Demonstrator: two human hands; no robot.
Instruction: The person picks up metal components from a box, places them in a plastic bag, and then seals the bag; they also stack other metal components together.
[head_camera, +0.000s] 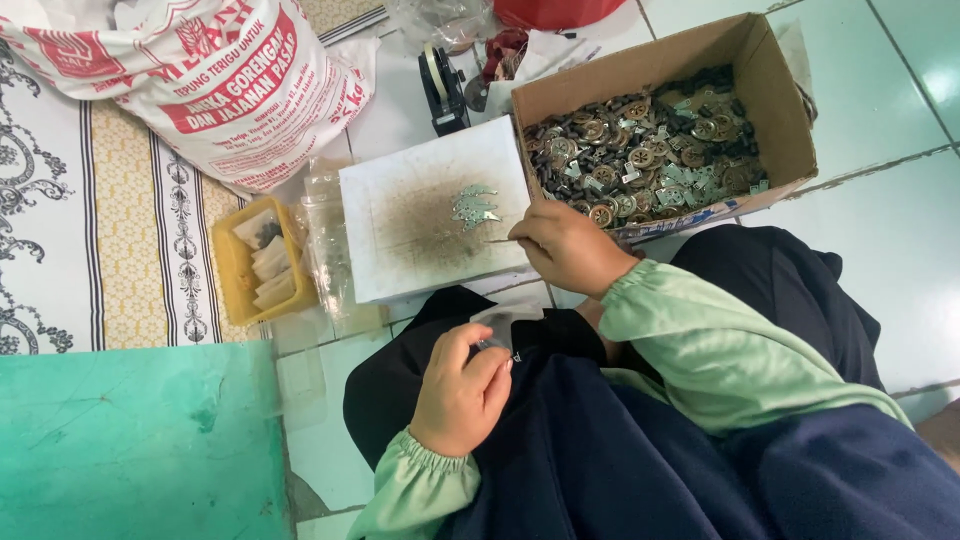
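Fingers of right hand (565, 245) pinch a thin stick (497, 240) pointing left, lying level.

The white board (400, 190) lies mostly bare toward its left edge, open to a hand from above. Along its right edge the cardboard box (660, 70) walls off passage (its near wall stands tall). The yellow tray (228, 270) and crumpled plastic bags (330, 250) crowd the left edge; a tape dispenser (442, 90) blocks the far edge.
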